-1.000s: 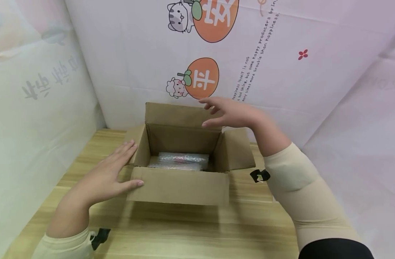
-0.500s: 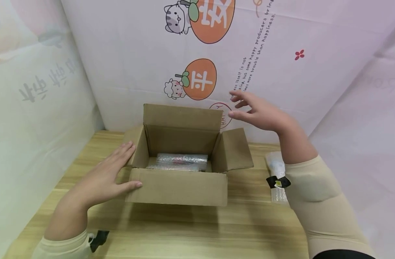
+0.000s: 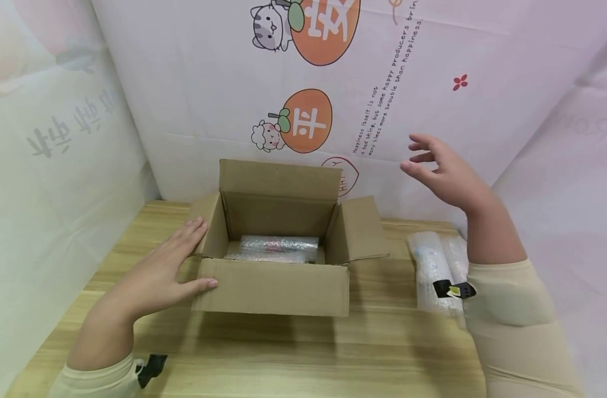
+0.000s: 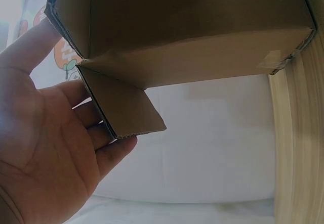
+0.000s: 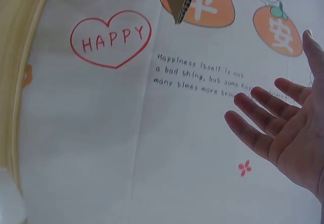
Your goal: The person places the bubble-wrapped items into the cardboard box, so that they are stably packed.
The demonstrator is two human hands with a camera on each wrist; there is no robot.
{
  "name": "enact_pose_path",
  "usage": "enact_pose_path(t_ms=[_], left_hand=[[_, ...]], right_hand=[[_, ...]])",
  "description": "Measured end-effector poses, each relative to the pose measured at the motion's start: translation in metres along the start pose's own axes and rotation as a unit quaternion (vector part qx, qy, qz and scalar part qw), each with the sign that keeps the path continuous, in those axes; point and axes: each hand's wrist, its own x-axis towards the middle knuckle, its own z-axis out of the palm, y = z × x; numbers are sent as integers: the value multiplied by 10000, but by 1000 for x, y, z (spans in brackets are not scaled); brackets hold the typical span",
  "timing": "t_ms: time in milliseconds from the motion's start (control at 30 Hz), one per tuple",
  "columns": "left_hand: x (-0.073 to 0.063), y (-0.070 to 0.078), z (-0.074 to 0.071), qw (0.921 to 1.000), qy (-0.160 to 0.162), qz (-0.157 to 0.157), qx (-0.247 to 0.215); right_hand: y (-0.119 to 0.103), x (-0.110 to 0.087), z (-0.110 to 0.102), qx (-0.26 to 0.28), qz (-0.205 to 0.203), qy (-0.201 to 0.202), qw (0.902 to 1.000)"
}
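An open cardboard box (image 3: 273, 287) stands on the wooden table in the head view, its flaps folded outward. Bubble-wrapped packages (image 3: 280, 244) lie inside it; what they contain is not clear. My left hand (image 3: 156, 273) rests against the left side flap with straight fingers, the thumb touching the front flap. In the left wrist view, the fingers of the left hand (image 4: 55, 138) pass behind the small side flap (image 4: 124, 105). My right hand (image 3: 448, 174) is raised in the air right of the box, fingers extended and holding nothing.
More bubble-wrapped packages (image 3: 429, 262) lie on the table (image 3: 383, 342) at the right, partly hidden by the right forearm. A printed white cloth (image 3: 199, 99) hangs behind the box, and pale sheets flank both sides.
My right hand has moved rightward from above the box, uncovering the packages on the right of the table. The left hand keeps its place on the box.
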Motion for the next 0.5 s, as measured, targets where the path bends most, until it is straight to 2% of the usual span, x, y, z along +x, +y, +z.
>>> enact_pose_path(t_ms=[500], left_hand=[[0, 0, -1, 10000, -4, 31, 26]], right_hand=[[67, -44, -24, -168, 801, 293, 9962]])
